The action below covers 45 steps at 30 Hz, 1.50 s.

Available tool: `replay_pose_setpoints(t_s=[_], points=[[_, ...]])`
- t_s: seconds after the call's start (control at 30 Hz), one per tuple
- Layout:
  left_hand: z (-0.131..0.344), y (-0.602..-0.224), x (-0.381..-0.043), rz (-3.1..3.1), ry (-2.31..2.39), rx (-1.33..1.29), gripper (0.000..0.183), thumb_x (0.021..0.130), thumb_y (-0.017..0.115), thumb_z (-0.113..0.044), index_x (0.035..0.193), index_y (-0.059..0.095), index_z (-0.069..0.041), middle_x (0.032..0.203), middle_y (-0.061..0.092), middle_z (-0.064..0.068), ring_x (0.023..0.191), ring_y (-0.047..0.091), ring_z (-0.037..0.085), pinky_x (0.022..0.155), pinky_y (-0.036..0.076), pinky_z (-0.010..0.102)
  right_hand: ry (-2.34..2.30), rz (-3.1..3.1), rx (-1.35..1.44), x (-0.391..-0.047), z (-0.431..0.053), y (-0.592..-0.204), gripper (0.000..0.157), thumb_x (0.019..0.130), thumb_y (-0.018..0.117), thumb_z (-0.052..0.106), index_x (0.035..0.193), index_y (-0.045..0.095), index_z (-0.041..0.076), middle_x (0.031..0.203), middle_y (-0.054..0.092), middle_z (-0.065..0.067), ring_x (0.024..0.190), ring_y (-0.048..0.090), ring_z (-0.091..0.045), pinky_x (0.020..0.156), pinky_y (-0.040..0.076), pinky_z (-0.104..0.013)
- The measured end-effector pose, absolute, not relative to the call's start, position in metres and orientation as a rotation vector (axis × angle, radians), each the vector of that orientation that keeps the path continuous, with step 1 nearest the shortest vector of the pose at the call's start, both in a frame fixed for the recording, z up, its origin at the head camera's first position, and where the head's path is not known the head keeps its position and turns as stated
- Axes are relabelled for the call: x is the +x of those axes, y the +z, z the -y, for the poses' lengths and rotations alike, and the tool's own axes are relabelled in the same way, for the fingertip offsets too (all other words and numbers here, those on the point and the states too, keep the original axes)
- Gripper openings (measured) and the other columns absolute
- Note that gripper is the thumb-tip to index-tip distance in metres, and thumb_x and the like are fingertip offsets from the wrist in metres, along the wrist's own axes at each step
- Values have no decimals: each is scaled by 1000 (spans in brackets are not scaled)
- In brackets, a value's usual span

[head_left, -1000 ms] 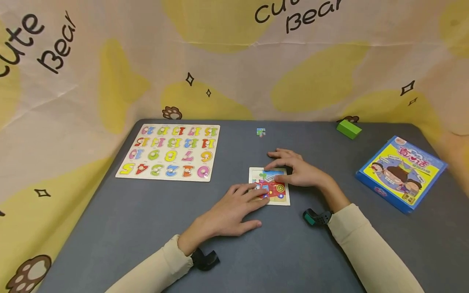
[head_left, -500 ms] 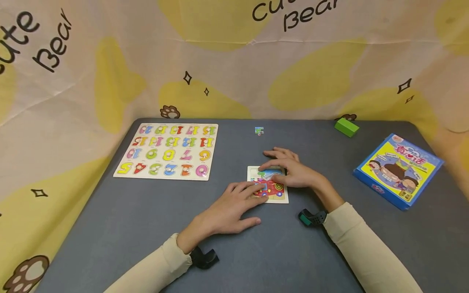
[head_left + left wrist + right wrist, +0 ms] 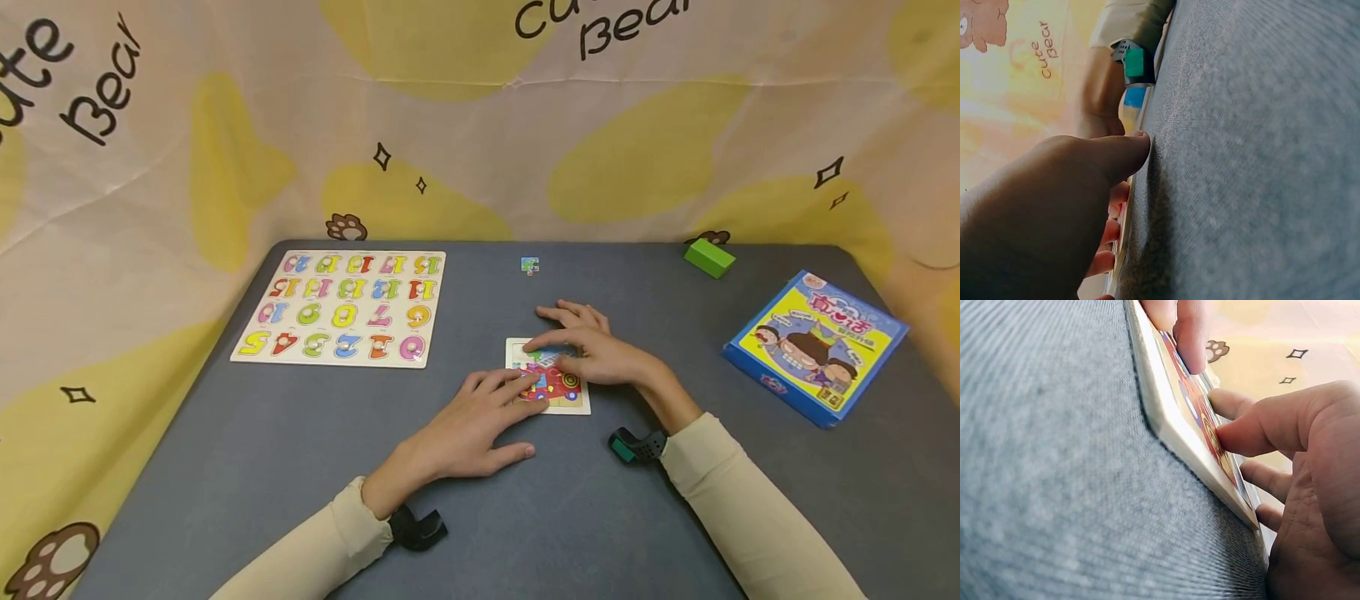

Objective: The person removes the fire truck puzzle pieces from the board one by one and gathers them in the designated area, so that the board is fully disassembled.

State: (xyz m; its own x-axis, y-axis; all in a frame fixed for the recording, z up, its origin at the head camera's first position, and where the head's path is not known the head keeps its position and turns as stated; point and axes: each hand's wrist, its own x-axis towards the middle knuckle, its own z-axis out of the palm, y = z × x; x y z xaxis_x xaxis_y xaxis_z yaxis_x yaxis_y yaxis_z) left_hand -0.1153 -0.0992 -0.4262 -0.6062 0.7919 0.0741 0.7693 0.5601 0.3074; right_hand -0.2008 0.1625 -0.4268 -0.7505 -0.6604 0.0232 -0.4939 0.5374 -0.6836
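Note:
In the head view a small picture puzzle [image 3: 564,390] in a white frame lies on the grey table, showing a red vehicle. My left hand [image 3: 476,429] reaches over its left part, fingers spread and fingertips on the picture, thumb out on the table side. From the upper right comes my right hand [image 3: 603,354], its index finger across the top of the picture and its thumb near the middle. The right wrist view shows the thumb tip [image 3: 1229,437] on the picture and other fingers beyond the far edge. Both hands cover parts of the puzzle.
A small loose puzzle piece [image 3: 529,265] lies near the back edge. At the left is a number board [image 3: 337,312] with colourful digits. A green block [image 3: 709,258] and a blue-and-yellow box [image 3: 816,350] stand at the right. A patterned cloth [image 3: 465,125] hangs behind.
My right index finger has slid slightly left across the top of the puzzle. The left hand stays on the picture. The head view has shifted a little.

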Motion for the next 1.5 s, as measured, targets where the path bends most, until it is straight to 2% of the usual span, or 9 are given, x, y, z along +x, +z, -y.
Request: replay_pose_setpoints(t_s=[0.27, 0.57, 1.5], points=[[99, -427, -116, -2712, 477, 1359, 57, 99, 62, -49, 149, 54, -24, 162, 42, 5, 151, 33, 24, 117, 29, 49, -1018, -2529, -957, -204, -164, -430, 52, 92, 51, -3, 130, 71, 26, 166, 31, -16, 157, 6, -42, 117, -6, -69], [98, -427, -117, -2709, 466, 1333, 56, 99, 60, -52, 149, 54, -26, 163, 41, 3, 151, 31, 22, 118, 27, 48, -1024, -2542, -950, -203, -162, -427, 51, 90, 52, -3, 127, 72, 27, 165, 33, -16, 157, 7, -43, 117, -5, -70], [99, -427, -115, -2713, 505, 1346, 59, 96, 65, -51, 148, 55, -25, 163, 42, 4, 150, 34, 25, 116, 29, 50, -1061, -2541, -913, -203, -157, -428, 48, 87, 55, -2, 121, 74, 27, 164, 35, -15, 156, 7, -42, 116, -6, -70]])
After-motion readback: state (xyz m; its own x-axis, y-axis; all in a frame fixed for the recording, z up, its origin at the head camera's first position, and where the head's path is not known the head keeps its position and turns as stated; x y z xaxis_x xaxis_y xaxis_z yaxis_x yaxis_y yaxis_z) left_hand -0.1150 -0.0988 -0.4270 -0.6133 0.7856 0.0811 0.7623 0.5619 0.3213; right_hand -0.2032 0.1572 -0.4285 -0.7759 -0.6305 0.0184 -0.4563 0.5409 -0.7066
